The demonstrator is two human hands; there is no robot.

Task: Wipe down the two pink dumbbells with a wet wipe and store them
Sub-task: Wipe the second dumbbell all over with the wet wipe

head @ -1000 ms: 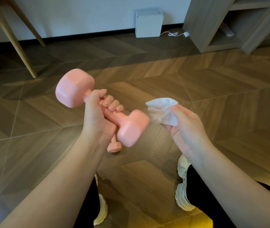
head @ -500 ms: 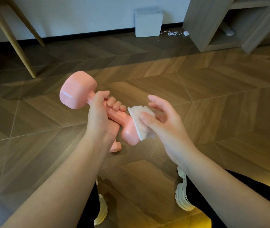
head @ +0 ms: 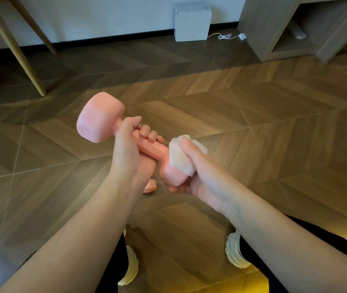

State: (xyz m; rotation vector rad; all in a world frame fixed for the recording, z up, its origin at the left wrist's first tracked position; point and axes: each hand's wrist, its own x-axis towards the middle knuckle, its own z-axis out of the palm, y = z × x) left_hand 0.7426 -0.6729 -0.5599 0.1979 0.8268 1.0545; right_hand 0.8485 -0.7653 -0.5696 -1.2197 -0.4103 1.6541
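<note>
Left hand [head: 130, 149] clenched round handle of pink dumbbell [head: 100, 117], mid-air, axis 10-to-4 o'clock. Right hand [head: 198, 176] grasps wet wipe [head: 181, 159] over 4 o'clock head. Second dumbbell [head: 149, 186] on floor [head: 253, 102] at 6 o'clock, mostly hidden. Risk: damp handle slips, weight drops onto shoe [head: 235, 250].

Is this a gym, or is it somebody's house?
Most likely a room in a home, not a gym: a wooden herringbone floor, a grey shelf unit against the wall, slanted wooden furniture legs, and a small white box with a cable by the skirting.
</note>
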